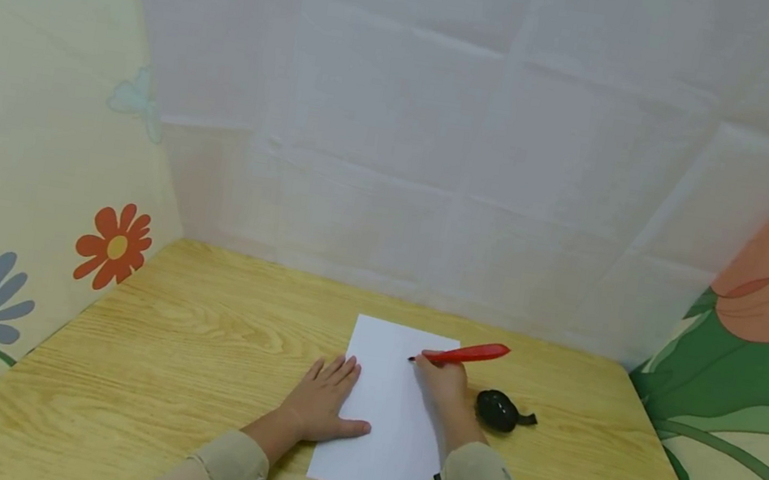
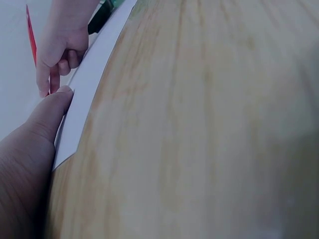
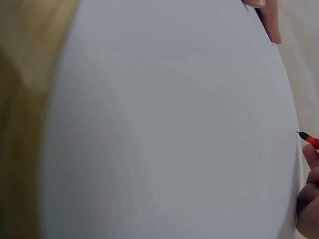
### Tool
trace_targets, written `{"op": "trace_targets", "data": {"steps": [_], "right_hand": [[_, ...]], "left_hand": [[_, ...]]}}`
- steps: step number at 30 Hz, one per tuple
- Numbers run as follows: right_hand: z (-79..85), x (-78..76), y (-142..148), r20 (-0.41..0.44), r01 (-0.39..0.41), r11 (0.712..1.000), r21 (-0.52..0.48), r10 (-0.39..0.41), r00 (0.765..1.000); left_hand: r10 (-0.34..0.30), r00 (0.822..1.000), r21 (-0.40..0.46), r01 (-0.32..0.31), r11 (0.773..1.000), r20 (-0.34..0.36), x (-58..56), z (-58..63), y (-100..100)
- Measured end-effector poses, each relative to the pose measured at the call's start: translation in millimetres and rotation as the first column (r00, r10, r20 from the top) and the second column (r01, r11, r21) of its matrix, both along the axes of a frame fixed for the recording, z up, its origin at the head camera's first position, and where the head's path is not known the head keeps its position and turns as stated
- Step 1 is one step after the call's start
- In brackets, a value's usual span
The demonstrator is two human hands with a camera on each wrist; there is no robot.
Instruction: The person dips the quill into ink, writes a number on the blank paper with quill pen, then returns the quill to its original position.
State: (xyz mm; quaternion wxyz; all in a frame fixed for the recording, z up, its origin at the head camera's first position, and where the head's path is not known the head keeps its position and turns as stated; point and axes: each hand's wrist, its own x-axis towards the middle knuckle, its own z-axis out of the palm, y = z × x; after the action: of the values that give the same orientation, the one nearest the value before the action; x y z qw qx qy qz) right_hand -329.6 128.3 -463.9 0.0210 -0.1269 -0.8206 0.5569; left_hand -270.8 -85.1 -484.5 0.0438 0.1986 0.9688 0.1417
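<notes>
A white sheet of paper (image 1: 385, 404) lies upright on the wooden table, its long sides running away from me. My left hand (image 1: 326, 402) rests flat on its left edge, fingers spread and the thumb stretched over the sheet. Near the upper right of the paper my right hand (image 1: 445, 384) pinches a red pen (image 1: 475, 354), whose dark tip points left over the sheet. In the right wrist view the black pen tip (image 3: 303, 135) shows close to the paper surface; whether it touches cannot be told. No marks are visible on the paper.
A shiny black rounded object (image 1: 497, 411) with a short black tab lies on the table (image 1: 209, 330) just right of my right hand. White cloth (image 1: 397, 151) hangs behind the table. Flower-printed panels (image 1: 8, 138) stand at both sides.
</notes>
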Motion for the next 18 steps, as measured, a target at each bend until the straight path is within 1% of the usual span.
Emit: {"op": "trace_targets", "data": {"steps": [8,12,18], "right_hand": [[-3.5,-3.6,-0.7,-0.004,0.005,1.0,0.0,-0.005,1.0],[-5.2,-4.7,-0.6,-0.009,0.002,1.0,0.009,-0.002,1.0],[-4.8,-5.0,-1.6,0.008,-0.006,1.0,-0.014,0.006,1.0]], "left_hand": [[-0.002,1.0,0.001,0.002,1.0,-0.006,-0.4,-0.2,-0.1],[0.0,1.0,0.004,0.0,1.0,0.003,-0.7,-0.6,0.3],[-0.002,1.0,0.005,0.002,1.0,0.004,-1.8,-1.3,1.1]]}}
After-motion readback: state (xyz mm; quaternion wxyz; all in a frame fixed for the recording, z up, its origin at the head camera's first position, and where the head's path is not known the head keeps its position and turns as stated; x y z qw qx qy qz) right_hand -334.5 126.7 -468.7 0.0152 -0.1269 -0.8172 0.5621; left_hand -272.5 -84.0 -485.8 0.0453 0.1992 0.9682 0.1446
